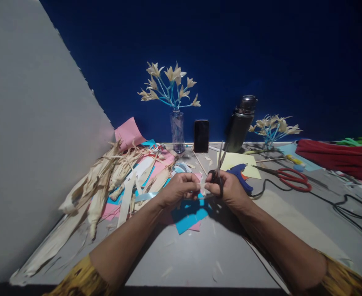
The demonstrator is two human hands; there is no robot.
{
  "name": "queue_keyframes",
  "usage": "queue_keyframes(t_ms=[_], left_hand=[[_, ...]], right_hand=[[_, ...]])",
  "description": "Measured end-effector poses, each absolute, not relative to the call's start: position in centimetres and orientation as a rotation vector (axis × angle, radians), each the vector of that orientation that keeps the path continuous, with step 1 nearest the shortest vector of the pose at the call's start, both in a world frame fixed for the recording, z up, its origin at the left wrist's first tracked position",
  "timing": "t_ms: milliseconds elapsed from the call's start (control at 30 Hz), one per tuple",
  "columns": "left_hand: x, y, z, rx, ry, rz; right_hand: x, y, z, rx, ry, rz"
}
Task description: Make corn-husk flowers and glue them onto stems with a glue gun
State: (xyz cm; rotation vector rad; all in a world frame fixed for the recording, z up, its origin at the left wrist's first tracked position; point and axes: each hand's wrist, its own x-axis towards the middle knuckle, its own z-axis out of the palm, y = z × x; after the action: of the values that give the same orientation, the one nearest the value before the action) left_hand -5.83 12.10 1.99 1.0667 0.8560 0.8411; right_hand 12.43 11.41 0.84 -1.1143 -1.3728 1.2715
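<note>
My left hand (182,188) and my right hand (227,190) meet over the middle of the table. Between their fingertips is a small pale piece (202,187), which looks like corn husk. Each hand pinches one side of it. A pair of black-handled scissors (220,160) also hangs on my right hand, its blades pointing up and away. Blue paper (189,217) lies on the table below the hands. To the left is a heap of dried corn husks (102,193), mixed with pink and blue paper.
At the back stand a glass bottle (177,131) of husk flowers, a phone (201,136) and a dark flask (240,125). On the right lie a blue glue gun (240,176) with its cable, red-handled scissors (294,179), yellow paper (251,161) and red cloth (335,158).
</note>
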Motion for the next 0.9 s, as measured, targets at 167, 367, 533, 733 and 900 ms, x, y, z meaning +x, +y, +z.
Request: queue_keyframes(t_ms=[167,367,533,733,900], left_hand=[[-5.6,12.4,1.4,0.864,0.873,0.933],[-6.5,12.9,2.3,0.829,0.845,1.031],[-7.8,13.4,2.8,0.869,0.810,1.030],[-8.1,13.6,2.7,0.895,0.824,1.010],[-8.1,13.8,2.6,0.920,0.820,1.013]], right_hand=[[11.9,11.3,0.4,-1.140,-1.222,1.243],[12.7,11.6,0.6,-1.156,-1.551,1.502],[13.6,11.7,1.1,-1.120,-1.811,1.630],[13.5,11.5,1.7,-1.113,-1.925,1.603],[13.5,11.3,1.4,-1.147,-1.848,1.665]])
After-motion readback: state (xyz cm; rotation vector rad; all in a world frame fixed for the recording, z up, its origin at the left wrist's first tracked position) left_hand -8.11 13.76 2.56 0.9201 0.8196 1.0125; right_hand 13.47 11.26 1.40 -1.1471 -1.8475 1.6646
